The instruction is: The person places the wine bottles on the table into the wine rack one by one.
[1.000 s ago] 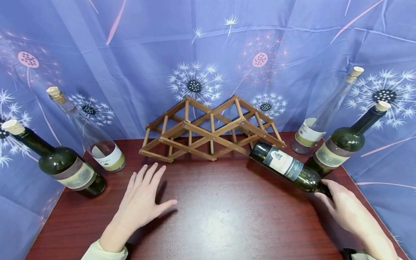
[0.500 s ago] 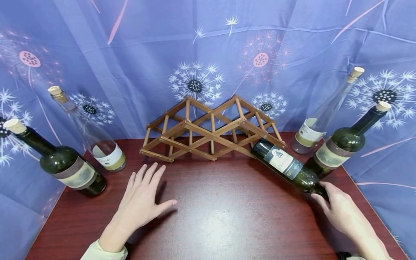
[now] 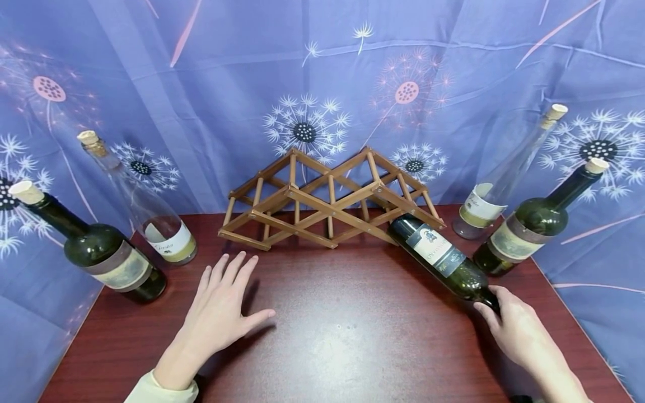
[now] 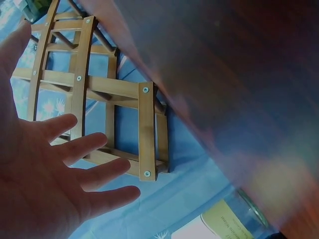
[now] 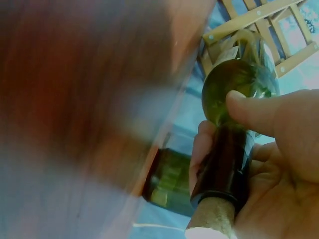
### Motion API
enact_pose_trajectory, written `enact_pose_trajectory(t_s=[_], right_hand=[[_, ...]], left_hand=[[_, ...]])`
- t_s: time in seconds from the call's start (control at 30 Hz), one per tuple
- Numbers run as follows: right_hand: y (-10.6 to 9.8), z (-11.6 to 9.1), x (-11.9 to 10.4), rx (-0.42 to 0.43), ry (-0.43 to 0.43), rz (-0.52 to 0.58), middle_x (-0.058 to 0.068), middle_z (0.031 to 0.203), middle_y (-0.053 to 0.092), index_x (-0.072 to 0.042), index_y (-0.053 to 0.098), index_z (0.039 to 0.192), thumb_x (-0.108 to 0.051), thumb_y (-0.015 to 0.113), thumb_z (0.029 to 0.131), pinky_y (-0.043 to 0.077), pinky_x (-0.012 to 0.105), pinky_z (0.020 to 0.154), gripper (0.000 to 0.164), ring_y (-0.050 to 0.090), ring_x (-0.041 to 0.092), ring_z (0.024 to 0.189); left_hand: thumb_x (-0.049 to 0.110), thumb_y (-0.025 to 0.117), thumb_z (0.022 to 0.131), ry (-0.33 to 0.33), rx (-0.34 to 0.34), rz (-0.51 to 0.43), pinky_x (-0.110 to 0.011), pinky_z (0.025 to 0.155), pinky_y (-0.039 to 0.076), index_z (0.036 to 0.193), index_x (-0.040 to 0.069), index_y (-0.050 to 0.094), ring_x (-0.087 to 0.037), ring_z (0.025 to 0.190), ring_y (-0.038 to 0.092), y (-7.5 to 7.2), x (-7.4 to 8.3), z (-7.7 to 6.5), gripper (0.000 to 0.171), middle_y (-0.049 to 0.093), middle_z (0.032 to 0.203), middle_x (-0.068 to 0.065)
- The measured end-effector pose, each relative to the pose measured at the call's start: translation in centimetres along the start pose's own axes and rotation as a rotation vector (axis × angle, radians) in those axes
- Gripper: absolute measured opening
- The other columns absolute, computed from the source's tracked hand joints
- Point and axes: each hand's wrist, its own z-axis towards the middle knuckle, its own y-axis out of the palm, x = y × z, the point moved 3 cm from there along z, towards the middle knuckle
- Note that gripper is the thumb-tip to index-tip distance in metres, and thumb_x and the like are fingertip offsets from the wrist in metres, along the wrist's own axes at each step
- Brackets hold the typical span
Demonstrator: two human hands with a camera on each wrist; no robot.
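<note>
My right hand [image 3: 521,330] grips a dark green wine bottle [image 3: 435,254] by its neck. The bottle lies tilted, label up, with its base at the lower right end of the wooden wine rack [image 3: 330,204]. A cork [image 5: 212,219] plugs its mouth in the right wrist view, where my thumb presses near the shoulder and my fingers wrap underneath. On the left, my left hand [image 3: 219,316] holds nothing; its fingers are spread palm down over the table in front of the rack. In the left wrist view its straight fingers [image 4: 107,199] overlap the lattice.
At the left stand a corked green bottle [image 3: 118,260] and a clear bottle [image 3: 166,229]. Another clear bottle [image 3: 484,204] and green bottle [image 3: 524,229] stand at the right, close beside the held one. A blue dandelion-print cloth [image 3: 227,101] hangs behind the reddish-brown table [image 3: 322,313].
My right hand has shifted left, carrying the bottle's neck with it, so the bottle points more directly into the rack's right end. The left hand stays in place.
</note>
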Motion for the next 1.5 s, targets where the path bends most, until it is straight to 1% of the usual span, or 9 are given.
enact_pose_trajectory(t_s=[0.17,0.33,0.5,0.77,0.97,1.17,1.27,1.37,1.5], right_hand=[[0.0,-0.3,-0.7,-0.021,0.026,-0.002,0.027,0.092,0.064,0.009,0.056,0.112,-0.009,0.073,0.087,0.045,0.059,0.072,0.035,0.063,0.045,0.084],[0.0,-0.5,-1.5,-0.052,0.056,-0.009,0.03,0.095,0.063,0.012,0.053,0.115,-0.01,0.07,0.089,0.045,0.059,0.073,0.037,0.062,0.046,0.086],[0.0,-0.8,-2.3,-0.074,0.069,-0.007,0.03,0.095,0.064,0.013,0.053,0.115,-0.01,0.069,0.09,0.046,0.059,0.074,0.037,0.063,0.046,0.087],[0.1,-1.0,-3.5,-0.157,0.095,0.018,0.031,0.101,0.063,0.016,0.05,0.12,-0.009,0.065,0.092,0.047,0.059,0.077,0.041,0.063,0.045,0.092],[0.2,-1.1,-4.7,-0.177,0.092,0.045,0.023,0.098,0.065,0.013,0.051,0.121,-0.012,0.067,0.091,0.049,0.054,0.075,0.041,0.064,0.036,0.089],[0.4,-0.8,-5.3,-0.222,0.09,0.072,0.018,0.099,0.068,0.01,0.053,0.12,-0.02,0.069,0.093,0.05,0.052,0.075,0.044,0.065,0.032,0.091],[0.6,-0.6,-5.7,-0.236,0.088,0.079,0.014,0.099,0.068,0.008,0.054,0.118,-0.021,0.071,0.092,0.051,0.048,0.075,0.043,0.065,0.028,0.09],[0.6,-0.4,-6.0,-0.257,0.095,0.082,0.012,0.1,0.068,0.007,0.055,0.118,-0.025,0.071,0.092,0.05,0.047,0.075,0.044,0.065,0.026,0.09],[0.6,0.1,-6.3,-0.288,0.108,0.085,0.014,0.102,0.068,0.007,0.054,0.119,-0.031,0.069,0.093,0.05,0.045,0.075,0.049,0.064,0.024,0.09]], left_hand=[[0.078,0.068,0.069,-0.002,-0.011,0.001,-0.067,0.105,0.025,0.152,0.013,0.04,-0.044,0.139,0.03,0.0,0.1,0.0,0.11,0.039,0.152,-0.015],[0.079,0.068,0.069,-0.003,-0.02,0.004,-0.067,0.106,0.024,0.153,0.013,0.039,-0.044,0.139,0.03,0.0,0.2,0.1,0.11,0.039,0.152,-0.015],[0.079,0.068,0.069,-0.005,-0.025,0.002,-0.066,0.106,0.024,0.153,0.013,0.039,-0.044,0.14,0.029,-0.1,0.3,0.1,0.11,0.039,0.152,-0.015],[0.078,0.068,0.069,-0.005,-0.026,-0.006,-0.067,0.106,0.023,0.153,0.013,0.039,-0.045,0.139,0.03,-0.2,0.3,0.0,0.11,0.039,0.152,-0.015],[0.077,0.068,0.07,-0.002,-0.028,-0.003,-0.067,0.106,0.023,0.153,0.012,0.039,-0.044,0.14,0.029,-0.3,0.5,0.0,0.109,0.039,0.152,-0.015],[0.078,0.068,0.07,-0.003,-0.031,-0.002,-0.067,0.106,0.024,0.153,0.013,0.039,-0.044,0.139,0.03,-0.3,0.5,0.0,0.109,0.039,0.152,-0.014],[0.078,0.068,0.07,-0.003,-0.032,-0.002,-0.066,0.107,0.023,0.152,0.013,0.039,-0.044,0.139,0.03,-0.3,0.5,0.0,0.109,0.039,0.152,-0.014],[0.078,0.068,0.07,-0.003,-0.033,0.0,-0.066,0.107,0.023,0.153,0.013,0.039,-0.044,0.14,0.029,-0.3,0.5,0.0,0.109,0.039,0.152,-0.015],[0.078,0.067,0.07,-0.004,-0.032,0.001,-0.066,0.107,0.024,0.153,0.013,0.039,-0.044,0.14,0.029,-0.3,0.4,-0.1,0.109,0.039,0.152,-0.014]])
